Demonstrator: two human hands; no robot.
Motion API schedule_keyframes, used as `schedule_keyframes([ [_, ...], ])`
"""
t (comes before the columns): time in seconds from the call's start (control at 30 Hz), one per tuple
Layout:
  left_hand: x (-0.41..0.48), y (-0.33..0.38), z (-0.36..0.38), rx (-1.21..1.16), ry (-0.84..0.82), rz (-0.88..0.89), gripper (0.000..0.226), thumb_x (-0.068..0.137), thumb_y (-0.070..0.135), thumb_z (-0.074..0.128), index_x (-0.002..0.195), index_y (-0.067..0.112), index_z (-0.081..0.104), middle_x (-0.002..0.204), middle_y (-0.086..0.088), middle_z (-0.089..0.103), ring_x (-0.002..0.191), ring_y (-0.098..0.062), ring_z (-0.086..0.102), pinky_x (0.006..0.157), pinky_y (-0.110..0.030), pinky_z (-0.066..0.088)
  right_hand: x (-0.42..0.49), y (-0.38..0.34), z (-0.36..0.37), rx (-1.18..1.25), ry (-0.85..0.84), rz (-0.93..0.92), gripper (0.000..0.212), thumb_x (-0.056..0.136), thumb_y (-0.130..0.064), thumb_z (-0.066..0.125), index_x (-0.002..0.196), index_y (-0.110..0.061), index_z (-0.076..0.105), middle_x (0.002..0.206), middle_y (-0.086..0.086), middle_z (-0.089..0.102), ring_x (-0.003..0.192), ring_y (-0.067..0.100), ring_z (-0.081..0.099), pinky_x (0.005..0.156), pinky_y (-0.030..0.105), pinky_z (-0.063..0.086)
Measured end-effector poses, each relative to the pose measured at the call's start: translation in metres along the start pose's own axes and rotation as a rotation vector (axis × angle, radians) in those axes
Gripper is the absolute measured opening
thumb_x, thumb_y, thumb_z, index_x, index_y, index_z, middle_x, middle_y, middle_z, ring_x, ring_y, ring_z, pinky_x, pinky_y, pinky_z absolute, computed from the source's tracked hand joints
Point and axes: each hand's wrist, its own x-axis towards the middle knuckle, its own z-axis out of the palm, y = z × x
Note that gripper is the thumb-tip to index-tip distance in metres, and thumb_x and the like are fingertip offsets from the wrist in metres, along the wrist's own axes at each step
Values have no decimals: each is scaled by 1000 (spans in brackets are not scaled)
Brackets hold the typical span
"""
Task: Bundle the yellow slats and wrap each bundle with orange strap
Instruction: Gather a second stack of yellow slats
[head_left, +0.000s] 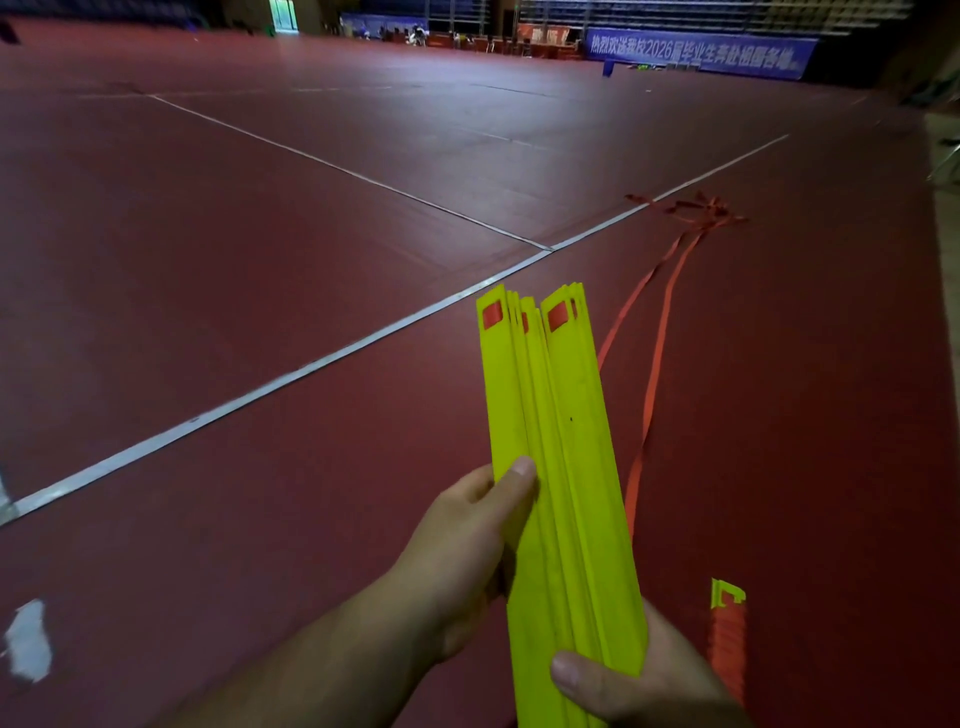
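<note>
Head view: left hand (457, 551) and right hand (649, 691), fingers clamped on yellow slats (561, 441), bundling; next, I judged, the orange strap (655, 379) right of them.

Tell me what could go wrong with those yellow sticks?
1. The yellow slats are fanned apart at their far ends and no strap shows round them, so some might slip out of the left hand or right hand.
2. The orange strap lies loose on the floor, bunched at its far end; it might knot or catch a foot.
3. Both hands grip the slats, so reaching for the strap may loosen the stack.
</note>
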Motion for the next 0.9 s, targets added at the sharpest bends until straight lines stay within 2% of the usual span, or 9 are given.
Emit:
schedule_keyframes([
  [0.1,-2,-2,1,31,16,52,28,95,25,63,122,16,64,106,-9,76,100,-29,72,89,-48,58,5,1,4,-3,-21,-3,87,78,-26,82,148,-15,31,143,6,55,132,26,52,105,36,46],
  [0.2,-3,-2,4,1,0,66,22,100,23,54,117,15,67,102,-10,76,95,-26,73,85,-46,59,5,3,5,62,-110,-131,74,89,4,61,152,-12,26,150,9,46,138,28,44,108,33,41],
  [0.3,-6,1,6,-106,-64,60,31,104,24,44,115,8,69,107,-18,74,97,-29,72,85,-43,59,4,-3,8,224,-164,-195,79,87,27,35,153,-16,28,155,13,38,141,29,38,109,32,38],
  [0.37,-7,1,6,-151,-109,64,35,104,26,43,118,5,68,110,-22,73,97,-31,72,86,-45,59,4,-3,13,252,-146,-203,75,88,19,44,153,-13,27,154,17,38,142,34,37,111,40,37],
  [0.5,-7,-2,7,-205,-127,55,38,102,27,45,121,2,66,115,-25,70,107,-39,68,92,-50,55,1,6,14,127,75,-86,82,72,-14,74,144,-14,34,135,-2,62,126,20,58,94,24,49],
  [0.63,-3,-7,4,-189,-121,67,37,98,26,52,123,4,66,118,-23,70,114,-40,64,96,-49,54,-3,11,13,12,239,53,89,48,-35,83,130,-21,51,110,-4,75,101,14,71,80,24,54],
  [0.7,-1,-6,2,-171,-114,54,35,94,25,57,121,5,68,115,-20,72,107,-35,69,93,-46,56,-6,11,11,0,269,59,85,46,-35,83,125,-19,55,104,-2,76,96,15,72,76,23,54],
  [0.77,0,-5,0,-163,-108,26,37,88,26,62,118,5,69,110,-17,74,94,-28,72,80,-39,59,-7,8,12,4,273,61,82,49,-32,84,124,-17,56,105,0,76,96,17,72,75,23,54],
  [0.9,5,-1,-7,-185,-130,-75,42,79,24,69,116,3,67,102,-14,74,79,-21,71,62,-31,58,-9,0,12,12,251,62,70,62,-8,81,127,-14,54,109,0,75,100,17,72,76,22,54],
])
